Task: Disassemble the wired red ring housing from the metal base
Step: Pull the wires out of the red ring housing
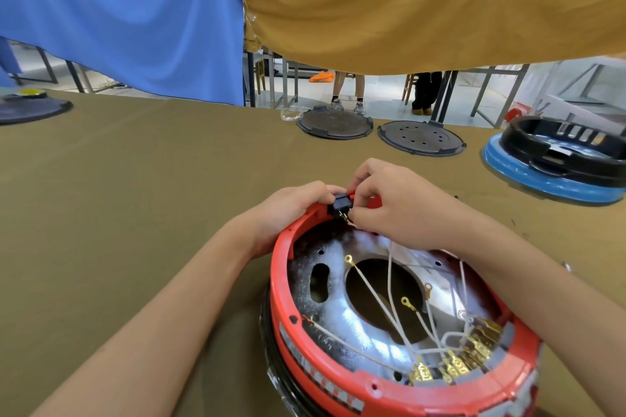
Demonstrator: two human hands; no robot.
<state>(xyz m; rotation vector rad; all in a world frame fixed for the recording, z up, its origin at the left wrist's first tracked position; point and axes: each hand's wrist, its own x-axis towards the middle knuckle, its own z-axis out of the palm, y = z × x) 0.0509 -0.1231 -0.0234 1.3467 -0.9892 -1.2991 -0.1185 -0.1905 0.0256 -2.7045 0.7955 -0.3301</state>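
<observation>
Red ring housing [288,325] holding white wires [389,301], left hand [288,210] gripping rim, right hand [389,203] pinching black connector [340,205]

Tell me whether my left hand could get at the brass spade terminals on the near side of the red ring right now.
Probably not at once. The left hand grips the far rim of the red ring housing beside the black connector. The spade terminals lie uncovered, with only loose white wires nearby, so letting go first should leave the way free.

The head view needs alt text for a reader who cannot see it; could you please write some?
Two bare hands work a small black connector at the far rim of a wired red ring housing seated on a metal base; the left hand grips the rim, the right hand pinches at the connector. Round black lids lie farther back on the olive-covered table.
</observation>
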